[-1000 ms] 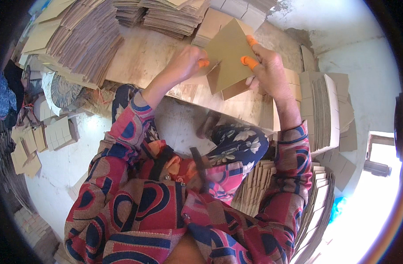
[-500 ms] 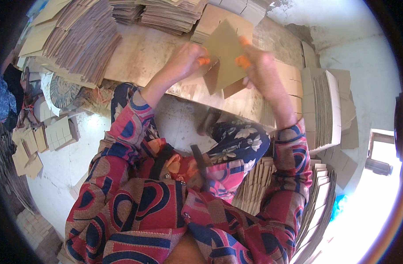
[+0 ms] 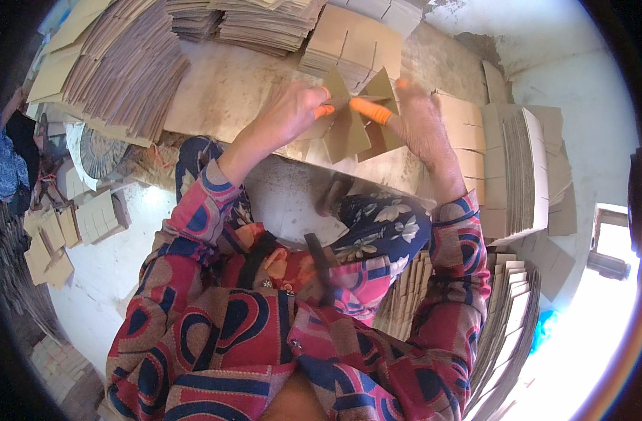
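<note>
Above the low table, a brown cardboard divider [image 3: 345, 140] made of crossing panels stands partly spread, its pointed corners facing up and down. My left hand [image 3: 289, 112] is closed on its left side, with orange covers on the fingertips. From the right, my right hand [image 3: 423, 123] reaches in with an orange-covered digit stretched out to the middle where the panels cross. Its other orange-tipped finger is held apart, by the divider's right edge. The panels partly hide the remaining fingers of this hand.
Beyond the divider lies a stack of slotted cardboard sheets [image 3: 356, 38]. Tall cardboard piles [image 3: 124, 63] fill the table's far left. More slotted sheets [image 3: 461, 126] and an upright bundle [image 3: 521, 172] stand at the right. Folded dividers [image 3: 500, 330] are packed beside my right arm.
The cardboard has gone from a broad raised panel to spread, crossing panels lower down. My right hand has shifted slightly, one orange-covered digit now reaching into the middle.
</note>
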### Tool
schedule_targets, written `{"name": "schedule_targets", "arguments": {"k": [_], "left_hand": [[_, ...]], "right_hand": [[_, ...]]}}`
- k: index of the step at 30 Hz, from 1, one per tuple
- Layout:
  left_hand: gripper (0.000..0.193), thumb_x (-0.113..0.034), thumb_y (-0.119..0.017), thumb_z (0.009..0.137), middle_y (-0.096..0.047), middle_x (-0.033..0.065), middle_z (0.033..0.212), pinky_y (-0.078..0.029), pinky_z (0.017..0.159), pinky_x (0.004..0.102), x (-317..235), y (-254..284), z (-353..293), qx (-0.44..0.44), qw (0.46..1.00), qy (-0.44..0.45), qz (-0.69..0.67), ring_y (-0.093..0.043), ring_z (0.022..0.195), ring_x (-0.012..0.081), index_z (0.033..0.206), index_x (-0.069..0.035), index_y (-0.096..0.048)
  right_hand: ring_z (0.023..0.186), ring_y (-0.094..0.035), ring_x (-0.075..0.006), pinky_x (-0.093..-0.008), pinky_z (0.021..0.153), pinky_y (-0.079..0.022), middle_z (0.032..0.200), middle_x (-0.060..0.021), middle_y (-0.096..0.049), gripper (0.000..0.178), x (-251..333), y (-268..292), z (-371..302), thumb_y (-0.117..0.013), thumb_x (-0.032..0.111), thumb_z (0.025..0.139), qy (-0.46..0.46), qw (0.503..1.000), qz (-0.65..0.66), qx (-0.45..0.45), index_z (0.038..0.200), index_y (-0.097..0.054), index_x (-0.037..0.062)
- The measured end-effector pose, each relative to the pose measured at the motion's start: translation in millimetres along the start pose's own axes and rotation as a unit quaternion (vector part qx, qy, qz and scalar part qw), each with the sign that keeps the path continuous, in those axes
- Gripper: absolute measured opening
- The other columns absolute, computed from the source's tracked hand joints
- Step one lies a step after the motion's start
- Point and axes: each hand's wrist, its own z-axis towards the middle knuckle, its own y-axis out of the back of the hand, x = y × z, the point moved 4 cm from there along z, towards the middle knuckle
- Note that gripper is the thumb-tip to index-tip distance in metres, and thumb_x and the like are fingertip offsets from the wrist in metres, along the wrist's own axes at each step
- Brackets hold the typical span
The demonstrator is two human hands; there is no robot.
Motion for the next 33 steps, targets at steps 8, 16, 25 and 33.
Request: {"name": "schedule_targets", "arguments": {"k": [8, 16, 25, 33], "left_hand": [[0.02, -0.017, -0.076, 0.076, -0.066, 0.0152, 0.078, -0.051, 0.061, 0.0399, 1.9, 8.9, -3.8, -0.015, 1.0, -0.017, -0.006, -0.064, 0.071, 0.0335, 0.09, -0.004, -0.068], [0.054, -0.015, -0.074, 0.075, -0.063, 0.0106, 0.118, -0.048, 0.088, 0.0367, -28.1, 33.5, 3.7, -0.12, 0.975, -0.14, 0.125, -0.057, 0.11, 0.0295, 0.125, -0.004, -0.056], [0.038, -0.004, -0.061, 0.078, -0.066, 0.0075, 0.092, -0.05, 0.071, 0.037, -12.4, 24.4, -7.5, 0.021, 0.993, -0.112, 0.035, -0.061, 0.086, 0.0264, 0.116, -0.003, -0.06], [0.028, -0.002, -0.066, 0.07, -0.063, 0.0123, 0.08, -0.05, 0.058, 0.0343, -36.5, 64.7, -6.1, -0.005, 0.986, -0.168, -0.017, -0.06, 0.072, 0.0267, 0.097, 0.004, -0.065]], "right_hand": [[0.087, -0.064, -0.0397, -0.0427, 0.071, -0.051, 0.093, -0.0243, -0.066, 0.028, -2.2, -10.8, -11.1, -0.073, 0.012, 0.077, 0.04, 0.995, 0.083, 0.036, 0.1, -0.064, -0.0007], [0.08, -0.063, -0.0409, -0.0458, 0.065, -0.051, 0.083, -0.0196, -0.065, 0.026, -13.1, -30.5, -22.3, -0.057, -0.005, 0.074, 0.145, 0.974, 0.165, -0.059, 0.098, -0.06, 0.0044], [0.079, -0.068, -0.0342, -0.0361, 0.068, -0.055, 0.089, -0.0194, -0.067, 0.023, -1.6, -16.6, -38.9, -0.064, -0.005, 0.08, 0.139, 0.975, 0.165, -0.047, 0.102, -0.065, -0.0028], [0.097, -0.063, -0.0311, -0.0426, 0.084, -0.05, 0.103, -0.0165, -0.063, 0.033, 19.2, 18.7, -56.0, -0.057, -0.001, 0.077, 0.208, 0.962, -0.004, -0.179, 0.11, -0.059, -0.0005]]}}
